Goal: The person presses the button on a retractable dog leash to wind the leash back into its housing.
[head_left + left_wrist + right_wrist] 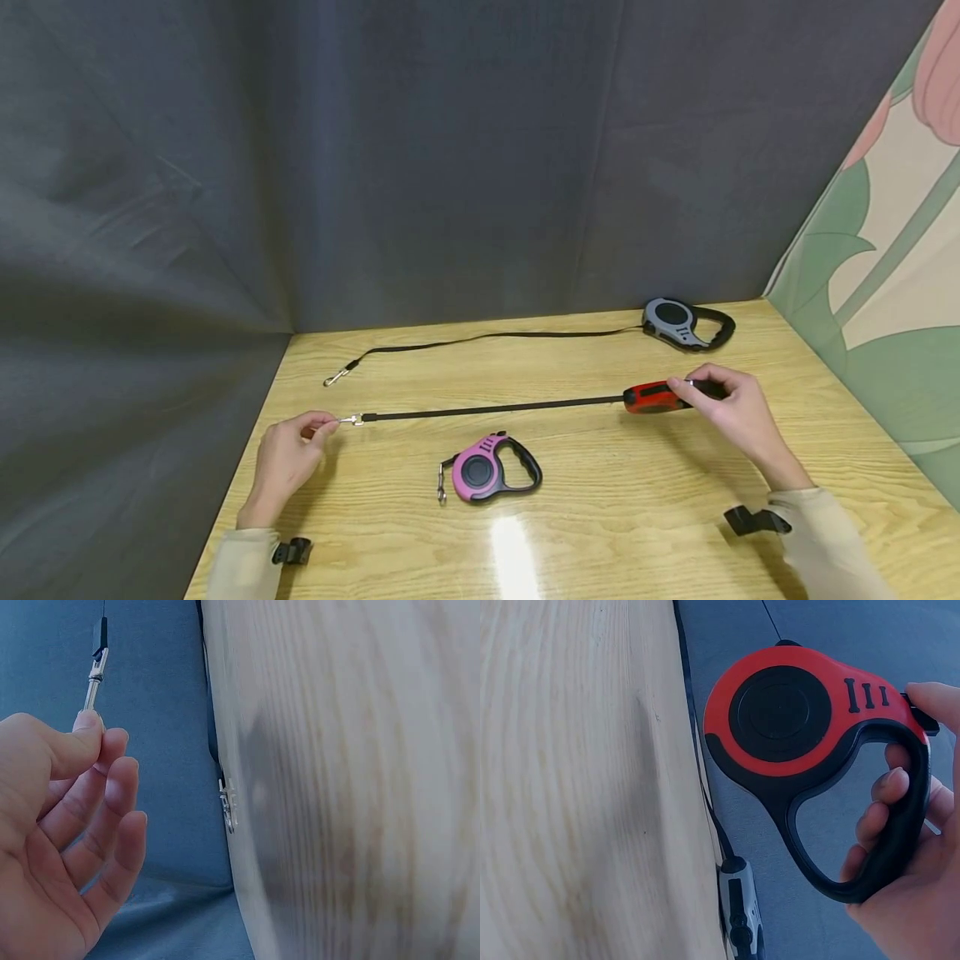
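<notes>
Your left hand (288, 457) pinches the clip (350, 419) near the surface's (615, 533) left edge; your right hand (737, 410) grips the red leash (647, 400) toward the right; strap (495, 408) straight between, roughly parallel to the far edge.

Raised leash (651, 397) between far leash (671, 315) and near leash (477, 472)

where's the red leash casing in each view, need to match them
Head: red leash casing right of centre, in the right hand.
Left wrist: not in it; its clip is, upper left.
Right wrist: upper part, right of centre.
Shared landmark: the wooden table, in all three.
</notes>
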Motion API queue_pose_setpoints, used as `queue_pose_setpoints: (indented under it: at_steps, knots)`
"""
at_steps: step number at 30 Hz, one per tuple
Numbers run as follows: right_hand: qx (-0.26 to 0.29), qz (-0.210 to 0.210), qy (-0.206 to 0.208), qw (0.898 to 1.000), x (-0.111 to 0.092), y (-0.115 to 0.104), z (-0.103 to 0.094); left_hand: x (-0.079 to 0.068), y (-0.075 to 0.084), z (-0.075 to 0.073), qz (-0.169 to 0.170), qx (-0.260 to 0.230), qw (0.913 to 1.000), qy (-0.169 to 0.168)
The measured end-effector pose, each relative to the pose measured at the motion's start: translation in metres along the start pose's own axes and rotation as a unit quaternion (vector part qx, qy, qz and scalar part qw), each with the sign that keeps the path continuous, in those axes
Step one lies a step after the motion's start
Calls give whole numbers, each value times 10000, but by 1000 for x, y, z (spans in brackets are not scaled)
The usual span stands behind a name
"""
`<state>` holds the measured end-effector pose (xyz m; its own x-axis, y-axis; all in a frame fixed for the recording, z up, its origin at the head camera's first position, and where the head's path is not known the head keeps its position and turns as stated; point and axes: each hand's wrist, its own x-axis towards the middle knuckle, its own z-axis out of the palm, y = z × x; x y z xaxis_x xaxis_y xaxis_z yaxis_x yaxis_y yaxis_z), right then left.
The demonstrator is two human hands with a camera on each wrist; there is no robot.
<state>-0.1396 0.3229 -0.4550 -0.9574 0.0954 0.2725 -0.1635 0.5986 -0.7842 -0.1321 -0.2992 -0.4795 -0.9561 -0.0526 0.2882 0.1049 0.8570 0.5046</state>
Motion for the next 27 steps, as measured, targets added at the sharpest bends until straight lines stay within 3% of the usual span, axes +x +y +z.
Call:
queue_pose_setpoints:
  at_steps: [16, 27]
  knots:
    - [-52, -135, -7, 9999, 2, 1, -2, 0, 2, 0, -18, 38, 10000, 76]
    - [-43, -119, -63, 9999, 3, -2, 1, 2, 6, 4, 271, -2, 9994, 194]
